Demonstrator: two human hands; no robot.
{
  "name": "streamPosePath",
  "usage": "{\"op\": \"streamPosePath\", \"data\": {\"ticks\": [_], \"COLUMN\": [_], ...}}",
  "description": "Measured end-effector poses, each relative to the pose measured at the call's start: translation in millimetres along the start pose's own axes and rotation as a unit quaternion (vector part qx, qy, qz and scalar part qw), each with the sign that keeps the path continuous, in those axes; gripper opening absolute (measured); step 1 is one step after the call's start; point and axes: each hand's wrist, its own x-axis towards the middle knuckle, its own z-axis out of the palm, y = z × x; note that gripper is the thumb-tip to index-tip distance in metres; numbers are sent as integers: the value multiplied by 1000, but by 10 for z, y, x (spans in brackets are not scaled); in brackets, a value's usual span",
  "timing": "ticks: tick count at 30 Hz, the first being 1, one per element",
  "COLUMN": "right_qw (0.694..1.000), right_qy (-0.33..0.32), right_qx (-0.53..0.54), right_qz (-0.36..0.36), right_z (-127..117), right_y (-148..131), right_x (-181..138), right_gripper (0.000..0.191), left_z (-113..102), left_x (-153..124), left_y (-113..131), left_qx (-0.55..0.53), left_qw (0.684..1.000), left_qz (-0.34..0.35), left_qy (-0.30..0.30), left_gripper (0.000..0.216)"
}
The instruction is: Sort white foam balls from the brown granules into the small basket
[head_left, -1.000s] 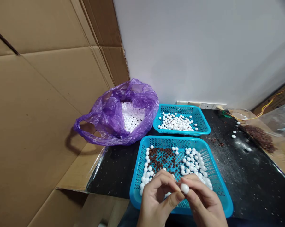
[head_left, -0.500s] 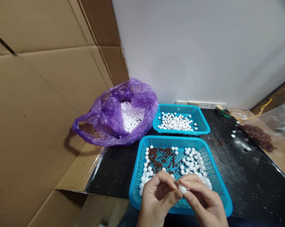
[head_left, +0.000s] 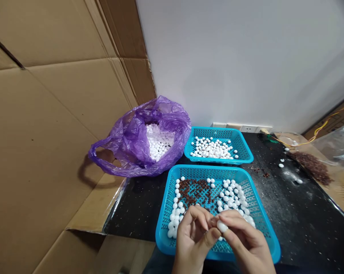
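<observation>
Over the near blue basket (head_left: 162, 232) my two hands meet at the fingertips. My right hand (head_left: 247, 239) is closed, pinching a white ball (head_left: 222, 227) between thumb and fingers. My left hand (head_left: 195, 239) is closed too, thumb and fingertips pressed against the ball's left side; anything small in its pinch is hidden. Inside the basket, white balls (head_left: 177, 211) line the left side and more white balls (head_left: 230, 194) gather on the right. Small dark brown clove-like pieces (head_left: 193, 190) lie between them. Another white ball shows just under my fingertips.
Behind stands a second blue basket (head_left: 246, 150) with many white balls. A purple plastic bag (head_left: 126, 148) full of white balls is at the left, beside cardboard (head_left: 46, 133). At the right lie a brown heap (head_left: 311, 165), yellow wires (head_left: 317, 133) and clear plastic (head_left: 337, 146).
Both hands have shifted slightly right, and the fingers have moved a little around the white ball. A white ball below the fingertips has come into view.
</observation>
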Motion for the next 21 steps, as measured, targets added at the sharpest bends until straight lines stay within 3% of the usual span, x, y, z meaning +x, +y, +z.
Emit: {"op": "streamPosePath", "data": {"ticks": [11, 17, 20, 21], "right_qw": [999, 996, 995, 997], "right_qy": [-6, -49, -97, -77], "right_qx": [35, 42, -1, -19], "right_qz": [39, 54, 29, 12], "right_z": [-16, -43, -143, -189], "right_y": [16, 7, -122, -198], "right_x": [-37, 35, 168, 233], "right_gripper": [9, 9, 8, 7], "left_z": [-65, 27, -25, -64], "left_x": [-4, -2, 16, 18], "left_y": [-26, 68, 127, 146], "left_qx": [20, 22, 53, 66], "left_qw": [1000, 999, 997, 996], "left_qz": [4, 5, 19, 22], "left_qy": [-22, 43, 47, 47], "left_gripper": [26, 30, 31, 31]}}
